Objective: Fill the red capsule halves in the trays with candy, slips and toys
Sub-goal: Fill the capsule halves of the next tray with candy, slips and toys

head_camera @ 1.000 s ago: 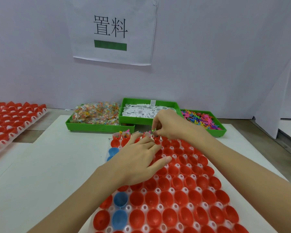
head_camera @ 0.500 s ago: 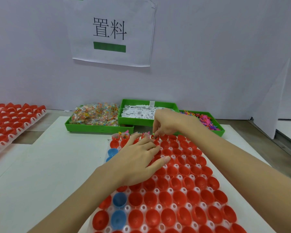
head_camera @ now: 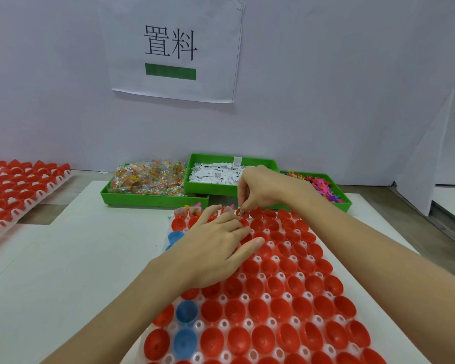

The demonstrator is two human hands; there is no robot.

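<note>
Reaching forward from the lower right, the right hand [head_camera: 260,189] hangs knuckles-up over the far row of the near tray [head_camera: 250,354], its thumb and forefinger pinched on a small green toy [head_camera: 239,207] just above a red capsule half [head_camera: 241,213]. The left hand [head_camera: 216,245] lies palm-down with fingers straight and spread, resting across red capsule halves in the tray's far-left part. Behind the tray stand three green bins on the worktop [head_camera: 63,258]: candy [head_camera: 147,177], paper slips [head_camera: 216,173] and coloured toys [head_camera: 323,183]. A second tray of red halves [head_camera: 19,185] sits well apart at the left.
</note>
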